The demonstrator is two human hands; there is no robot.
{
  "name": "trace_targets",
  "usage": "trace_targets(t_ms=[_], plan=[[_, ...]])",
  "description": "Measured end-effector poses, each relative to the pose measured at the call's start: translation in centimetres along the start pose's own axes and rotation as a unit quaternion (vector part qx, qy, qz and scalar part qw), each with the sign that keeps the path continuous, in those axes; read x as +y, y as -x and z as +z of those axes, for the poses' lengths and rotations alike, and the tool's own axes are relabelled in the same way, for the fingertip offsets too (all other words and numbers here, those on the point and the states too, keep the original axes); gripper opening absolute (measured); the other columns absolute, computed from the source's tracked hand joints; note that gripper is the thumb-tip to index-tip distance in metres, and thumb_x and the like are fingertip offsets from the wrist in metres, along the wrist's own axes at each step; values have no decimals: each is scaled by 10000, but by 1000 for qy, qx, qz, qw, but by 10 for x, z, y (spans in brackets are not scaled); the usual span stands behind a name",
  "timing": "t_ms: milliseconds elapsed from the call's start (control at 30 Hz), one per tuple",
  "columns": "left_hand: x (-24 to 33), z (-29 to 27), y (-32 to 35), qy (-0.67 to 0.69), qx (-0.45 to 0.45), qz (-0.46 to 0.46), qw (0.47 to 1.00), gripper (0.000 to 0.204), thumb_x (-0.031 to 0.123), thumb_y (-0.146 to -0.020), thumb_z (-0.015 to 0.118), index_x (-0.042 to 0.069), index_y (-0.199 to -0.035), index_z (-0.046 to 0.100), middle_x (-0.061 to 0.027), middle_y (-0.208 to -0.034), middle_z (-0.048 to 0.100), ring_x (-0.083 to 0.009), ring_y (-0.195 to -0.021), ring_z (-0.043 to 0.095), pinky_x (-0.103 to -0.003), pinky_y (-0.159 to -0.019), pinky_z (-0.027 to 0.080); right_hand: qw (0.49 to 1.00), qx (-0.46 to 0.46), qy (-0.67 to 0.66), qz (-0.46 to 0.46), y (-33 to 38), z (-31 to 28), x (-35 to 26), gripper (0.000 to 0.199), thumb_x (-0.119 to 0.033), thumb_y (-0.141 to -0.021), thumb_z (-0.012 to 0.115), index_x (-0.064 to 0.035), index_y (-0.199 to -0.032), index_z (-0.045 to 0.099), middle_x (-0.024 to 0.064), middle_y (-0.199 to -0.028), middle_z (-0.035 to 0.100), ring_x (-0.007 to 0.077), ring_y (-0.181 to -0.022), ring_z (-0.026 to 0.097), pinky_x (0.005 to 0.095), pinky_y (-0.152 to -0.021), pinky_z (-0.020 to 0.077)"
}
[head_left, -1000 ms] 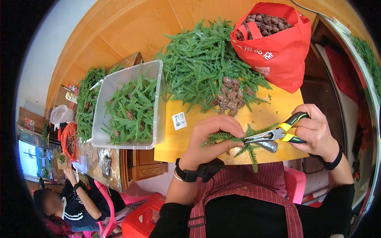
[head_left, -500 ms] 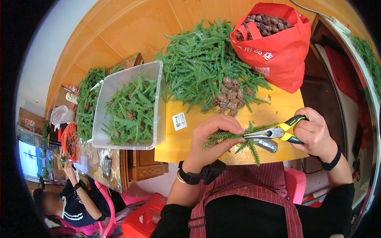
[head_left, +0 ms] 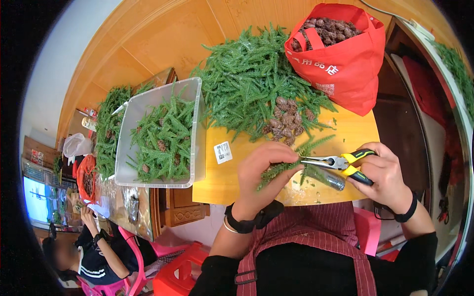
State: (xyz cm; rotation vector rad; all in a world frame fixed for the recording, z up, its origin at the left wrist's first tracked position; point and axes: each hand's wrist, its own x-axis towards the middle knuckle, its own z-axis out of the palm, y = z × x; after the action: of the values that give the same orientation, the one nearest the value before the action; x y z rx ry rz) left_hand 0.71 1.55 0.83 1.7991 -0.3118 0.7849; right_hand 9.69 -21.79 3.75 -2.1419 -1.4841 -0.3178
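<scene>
My left hand (head_left: 266,170) pinches a green artificial pine sprig (head_left: 312,144) between thumb and fingers, above the yellow table's front part. In my right hand (head_left: 387,175) are long-nose pliers (head_left: 335,163) with black and yellow handles. Their narrow jaws point left and meet the sprig right by my left fingertips; whether they grip it is hard to see. Below the pliers lies a silver cylinder (head_left: 333,181), partly covered by the sprig. Brown pine cones (head_left: 286,121) sit in a small pile just beyond my left hand.
A heap of green sprigs (head_left: 247,79) covers the table's back. Beside it stands a red bag (head_left: 340,74) full of cones. A clear plastic bin (head_left: 197,128) at left holds sprigs with cones. A white label (head_left: 222,152) lies nearby. Another person (head_left: 106,246) sits far left.
The sprig has turned in my left hand, its branches now pointing differently. My right hand and the pliers have shifted slightly left and down.
</scene>
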Motion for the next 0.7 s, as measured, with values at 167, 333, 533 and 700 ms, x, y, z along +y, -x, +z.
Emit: trace_targets(t_ms=[167,333,533,700], plan=[[5,1,-4,-108,13,60,992,265,-83,-609,703,12,-815,568,-109,-798,596,-228,-759,589,-300,-681,472,1000,16,8,21,2,6,-6,201,-110,-553,720,-24,-641,562,82,-715,600,289,-788,561,354,-666,468],[5,1,-2,-144,33,76,986,268,-76,-598,706,17,-808,570,-111,-795,601,-234,-752,589,-302,-676,470,999,34,0,29,1,14,-8,204,-107,-555,720,-27,-623,545,83,-672,581,291,-751,557,353,-654,468],[4,-1,-1,-154,39,79,984,276,-75,-592,704,19,-812,567,-111,-794,602,-234,-747,587,-302,-678,469,999,40,13,28,2,16,-7,207,-90,-548,720,-30,-608,530,86,-613,532,293,-698,550,346,-624,465],[0,5,1,-74,56,28,995,254,-94,-619,685,12,-811,556,-104,-810,591,-211,-759,579,-296,-699,465,999,18,17,30,7,17,-3,194,-102,-562,717,-29,-614,546,88,-622,540,296,-713,553,347,-632,464]])
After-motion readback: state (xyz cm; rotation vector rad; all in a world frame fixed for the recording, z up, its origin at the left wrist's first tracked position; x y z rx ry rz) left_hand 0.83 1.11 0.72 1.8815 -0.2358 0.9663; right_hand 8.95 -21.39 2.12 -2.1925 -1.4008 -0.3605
